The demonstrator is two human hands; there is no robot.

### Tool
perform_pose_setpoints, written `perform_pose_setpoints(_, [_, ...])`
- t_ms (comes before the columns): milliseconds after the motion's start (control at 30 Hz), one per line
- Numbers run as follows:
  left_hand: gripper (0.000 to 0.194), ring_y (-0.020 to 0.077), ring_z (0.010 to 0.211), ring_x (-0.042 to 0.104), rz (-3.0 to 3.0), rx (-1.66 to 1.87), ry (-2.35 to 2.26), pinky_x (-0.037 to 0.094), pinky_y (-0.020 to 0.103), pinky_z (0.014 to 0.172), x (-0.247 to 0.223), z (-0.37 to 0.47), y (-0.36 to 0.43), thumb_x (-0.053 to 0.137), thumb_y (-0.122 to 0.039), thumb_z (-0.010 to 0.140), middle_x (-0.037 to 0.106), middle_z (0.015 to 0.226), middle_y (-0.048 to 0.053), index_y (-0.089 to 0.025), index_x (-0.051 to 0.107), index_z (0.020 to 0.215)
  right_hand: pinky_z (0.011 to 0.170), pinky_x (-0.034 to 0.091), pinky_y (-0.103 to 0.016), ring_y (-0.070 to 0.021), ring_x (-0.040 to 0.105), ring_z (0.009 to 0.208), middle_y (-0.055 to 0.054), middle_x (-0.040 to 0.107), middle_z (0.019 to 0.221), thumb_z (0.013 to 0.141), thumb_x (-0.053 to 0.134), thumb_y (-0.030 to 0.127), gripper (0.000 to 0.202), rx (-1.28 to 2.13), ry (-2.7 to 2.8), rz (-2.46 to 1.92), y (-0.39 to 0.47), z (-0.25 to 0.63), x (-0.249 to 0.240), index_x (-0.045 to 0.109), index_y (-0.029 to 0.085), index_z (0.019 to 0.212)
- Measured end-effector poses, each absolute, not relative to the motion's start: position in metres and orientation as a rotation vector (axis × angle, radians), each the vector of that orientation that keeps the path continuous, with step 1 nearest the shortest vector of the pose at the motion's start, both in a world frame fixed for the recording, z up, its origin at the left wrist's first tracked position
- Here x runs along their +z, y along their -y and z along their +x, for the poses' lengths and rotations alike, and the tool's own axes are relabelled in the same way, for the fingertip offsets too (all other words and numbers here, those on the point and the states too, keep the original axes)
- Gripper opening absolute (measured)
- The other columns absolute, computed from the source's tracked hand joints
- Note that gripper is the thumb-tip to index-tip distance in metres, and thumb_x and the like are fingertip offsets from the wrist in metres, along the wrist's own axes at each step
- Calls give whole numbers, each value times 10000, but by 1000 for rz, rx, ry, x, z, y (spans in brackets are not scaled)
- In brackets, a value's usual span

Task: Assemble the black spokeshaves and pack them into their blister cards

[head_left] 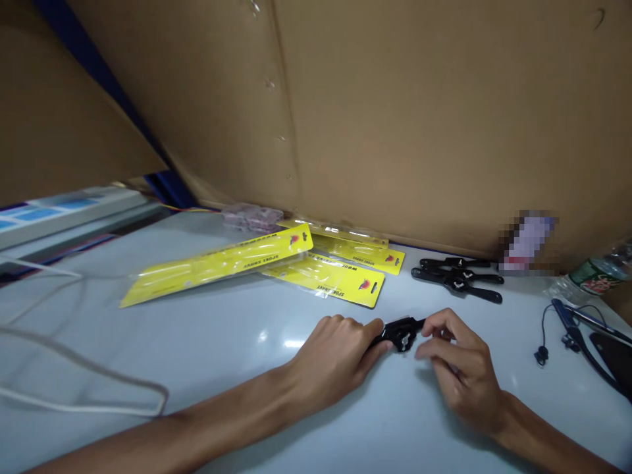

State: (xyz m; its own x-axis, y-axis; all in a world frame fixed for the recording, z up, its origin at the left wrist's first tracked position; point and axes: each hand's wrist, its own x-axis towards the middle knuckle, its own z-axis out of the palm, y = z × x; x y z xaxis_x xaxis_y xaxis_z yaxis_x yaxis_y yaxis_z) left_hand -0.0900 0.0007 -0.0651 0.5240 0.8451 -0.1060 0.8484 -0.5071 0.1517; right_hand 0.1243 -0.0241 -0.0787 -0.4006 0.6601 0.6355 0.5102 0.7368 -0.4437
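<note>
A black spokeshave [403, 334] is held above the white table, with its metal screw facing me. My left hand [336, 345] is closed around one handle, thumb and index finger close to the tool's body. At the other handle is my right hand [461, 368], its fingers bent and its thumb apart from the index finger. That handle's end is hidden behind the index finger, so contact there is unclear. Further back on the right lie several more black spokeshaves [459, 284] in a small heap.
Yellow spokeshave cards in clear plastic [222, 263] overlap at the table's back, before a brown board wall [395, 118]. Clear plastic packs [251, 216] lie behind them. Rightward are a plastic bottle [592, 276] and neckband earphones [573, 322]. A white cable [99, 362] crosses the left.
</note>
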Motion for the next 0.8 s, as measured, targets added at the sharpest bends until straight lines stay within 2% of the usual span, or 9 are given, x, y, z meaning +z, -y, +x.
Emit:
perform_pose_setpoints(100, [339, 253, 705, 694, 2581, -30, -1449, 209, 328, 541, -65, -90, 0, 400, -398, 1041, 755, 819, 95, -185, 660, 1000, 588, 475, -281, -157, 560, 767, -61, 551, 930, 855, 435, -20, 383, 172, 2082, -962, 24, 125, -80, 694, 188, 1045])
perform_pose_setpoints(133, [338, 252, 705, 693, 2582, -29, -1445, 207, 327, 541, -65, -90, 0, 399, -396, 1041, 753, 814, 92, -185, 660, 999, 598, 475, -287, -164, 559, 782, -65, 552, 937, 845, 435, -21, 382, 154, 2129, -935, 25, 126, -81, 698, 190, 1024])
perform_pose_setpoints(233, [343, 256, 695, 687, 2580, -27, -1434, 197, 329, 536, -65, -90, 0, 396, -394, 1039, 748, 795, 93, -184, 662, 988, 610, 458, -290, -155, 535, 769, -64, 551, 948, 824, 432, -22, 315, 173, 2206, -791, 25, 126, -82, 659, 186, 761])
perform_pose_setpoints(267, [347, 258, 690, 685, 2580, -25, -1433, 192, 331, 536, -65, -91, 0, 394, -397, 1039, 747, 793, 96, -183, 662, 986, 600, 450, -283, -144, 527, 748, -61, 550, 943, 832, 433, -20, 307, 190, 2180, -783, 25, 125, -82, 642, 181, 734])
perform_pose_setpoints(433, [350, 250, 669, 676, 2576, -16, -1442, 181, 328, 534, -67, -91, -1, 393, -402, 1039, 750, 797, 103, -180, 659, 987, 639, 493, -309, -169, 572, 800, -70, 571, 952, 886, 473, 14, 346, 190, 2096, -1003, 23, 123, -82, 680, 181, 1108])
perform_pose_setpoints(567, [363, 244, 645, 668, 2567, -5, -1445, 179, 323, 532, -69, -92, -1, 388, -419, 1037, 747, 774, 94, -189, 658, 959, 605, 472, -272, -133, 554, 752, -53, 560, 963, 864, 457, -8, 356, 285, 2132, -804, 26, 123, -81, 723, 213, 951])
perform_pose_setpoints(667, [362, 243, 630, 665, 2545, 15, -1466, 184, 319, 531, -70, -93, -1, 399, -429, 1030, 743, 756, 88, -194, 661, 946, 623, 480, -278, -136, 559, 756, -52, 556, 931, 886, 447, -11, 383, 281, 2057, -927, 27, 122, -80, 705, 191, 1084])
perform_pose_setpoints(700, [361, 242, 627, 665, 2541, 20, -1470, 186, 317, 531, -71, -93, -1, 401, -429, 1029, 742, 750, 86, -195, 662, 943, 631, 480, -285, -141, 556, 763, -53, 554, 925, 883, 449, -7, 369, 274, 2076, -940, 27, 122, -80, 708, 186, 1060])
perform_pose_setpoints(800, [361, 239, 629, 669, 2544, 11, -1467, 192, 314, 532, -70, -93, -2, 401, -424, 1031, 740, 738, 84, -193, 660, 930, 595, 443, -274, -126, 515, 709, -46, 538, 904, 853, 436, -6, 314, 311, 2112, -856, 27, 122, -80, 677, 182, 782])
